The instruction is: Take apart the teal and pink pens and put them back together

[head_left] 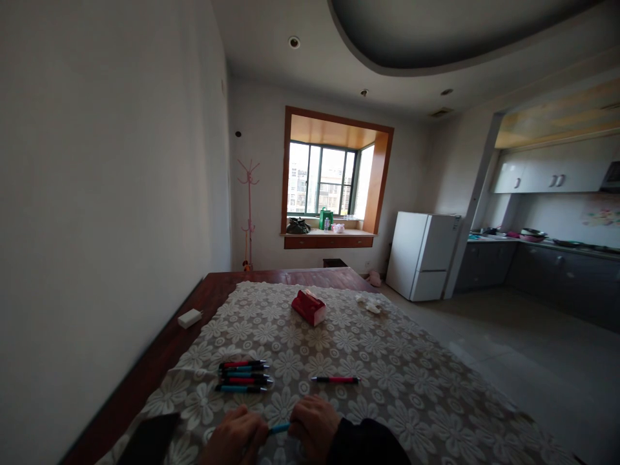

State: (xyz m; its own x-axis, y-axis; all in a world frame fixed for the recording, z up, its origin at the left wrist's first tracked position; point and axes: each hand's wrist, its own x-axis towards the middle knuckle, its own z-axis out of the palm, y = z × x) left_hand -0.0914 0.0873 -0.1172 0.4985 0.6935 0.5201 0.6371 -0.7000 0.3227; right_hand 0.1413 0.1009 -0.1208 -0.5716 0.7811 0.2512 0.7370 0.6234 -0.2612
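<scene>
Near the bottom of the head view, my left hand and my right hand are closed around opposite ends of a blue pen. Only its middle shows between them; both ends are hidden by the fingers. Just beyond my right hand, a red and black pen lies alone on the lace tablecloth. Farther left, a group of several red and blue pens lies side by side, tips pointing right. A dark flat object rests left of my left hand.
A red tissue pack sits toward the table's far end, with crumpled white tissue to its right. A white charger-like block is on the bare wood at left, beside the wall. A fridge stands beyond.
</scene>
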